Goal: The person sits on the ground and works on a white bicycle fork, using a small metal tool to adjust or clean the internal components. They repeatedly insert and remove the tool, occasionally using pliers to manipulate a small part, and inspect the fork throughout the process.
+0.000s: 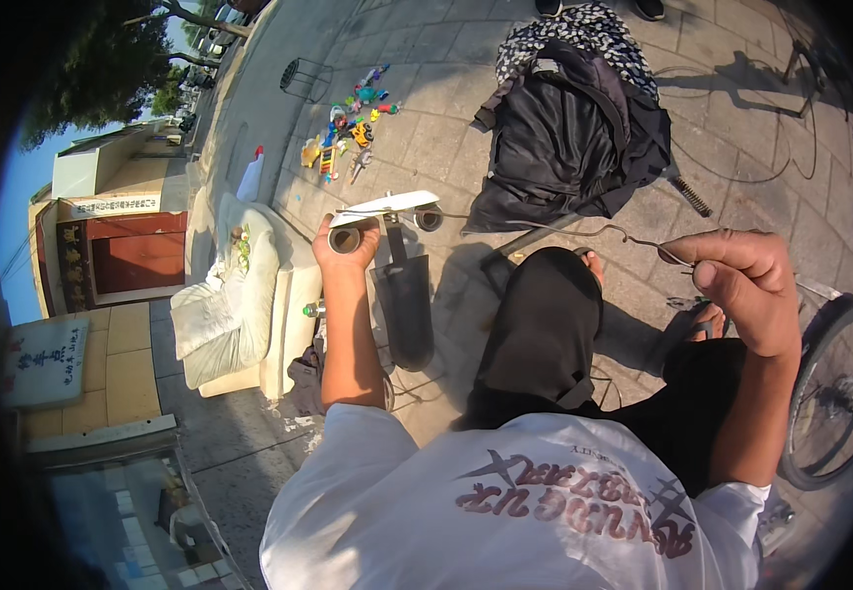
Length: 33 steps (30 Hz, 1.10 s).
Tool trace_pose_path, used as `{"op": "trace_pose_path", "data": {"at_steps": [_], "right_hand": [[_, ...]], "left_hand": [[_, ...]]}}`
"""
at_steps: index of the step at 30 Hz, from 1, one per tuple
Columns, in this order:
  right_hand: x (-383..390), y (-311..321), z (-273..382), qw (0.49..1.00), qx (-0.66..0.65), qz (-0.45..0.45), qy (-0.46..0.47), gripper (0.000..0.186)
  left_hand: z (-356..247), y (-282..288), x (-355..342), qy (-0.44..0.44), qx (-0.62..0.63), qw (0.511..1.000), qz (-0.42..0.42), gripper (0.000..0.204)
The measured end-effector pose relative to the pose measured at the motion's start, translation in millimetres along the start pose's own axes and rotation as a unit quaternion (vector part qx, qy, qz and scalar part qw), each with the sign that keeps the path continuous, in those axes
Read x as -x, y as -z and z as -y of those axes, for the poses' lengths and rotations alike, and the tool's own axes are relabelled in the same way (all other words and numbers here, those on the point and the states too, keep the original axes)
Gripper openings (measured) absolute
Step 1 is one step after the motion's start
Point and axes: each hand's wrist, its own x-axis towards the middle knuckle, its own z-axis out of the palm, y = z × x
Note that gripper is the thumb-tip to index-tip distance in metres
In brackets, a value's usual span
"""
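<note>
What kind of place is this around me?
It looks like an outdoor sidewalk, probably beside a street. Paving slabs cover the ground in sunlight, a building with a red doorway stands off to the left, and a leafy tree shows beyond it.

the head fisheye looks down from close above the white shirt (426, 501); exact tilt hard to judge.

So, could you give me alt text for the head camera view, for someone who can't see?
Outdoors, a person pinches a thin bent metal wire with the right fingers and holds a white curved part with the left fingers. Nearby are a crumpled black garment, small colourful plastic toys and a black-tyred spoked wheel.
</note>
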Motion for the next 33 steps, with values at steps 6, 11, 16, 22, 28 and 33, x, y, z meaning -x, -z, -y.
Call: {"op": "trace_pose_path", "data": {"at_steps": [6, 11, 16, 22, 28, 33], "right_hand": [[7, -8, 12, 0.997, 0.004, 0.072, 0.003, 0.027], [9, -4, -4, 0.998, 0.014, 0.048, 0.044, 0.027], [14, 41, -29, 0.998, 0.008, -0.048, -0.042, 0.026], [51, 94, -57, 0.975, 0.015, -0.163, -0.15, 0.027], [62, 121, -81, 0.92, -0.097, -0.309, -0.222, 0.028], [67, 127, -94, 0.916, -0.089, -0.331, -0.207, 0.025]], "left_hand": [[-3, -17, 11, -0.014, -0.014, 1.0, 0.004, 0.039], [-2, -25, 11, -0.005, -0.001, 1.0, 0.011, 0.036], [19, -32, -11, -0.013, -0.103, 0.995, -0.008, 0.032], [123, -28, -110, -0.003, -0.196, 0.978, -0.064, 0.025], [261, -25, -189, 0.077, -0.232, 0.966, -0.084, 0.021], [357, -31, -244, 0.151, -0.236, 0.956, -0.081, 0.021]]}}
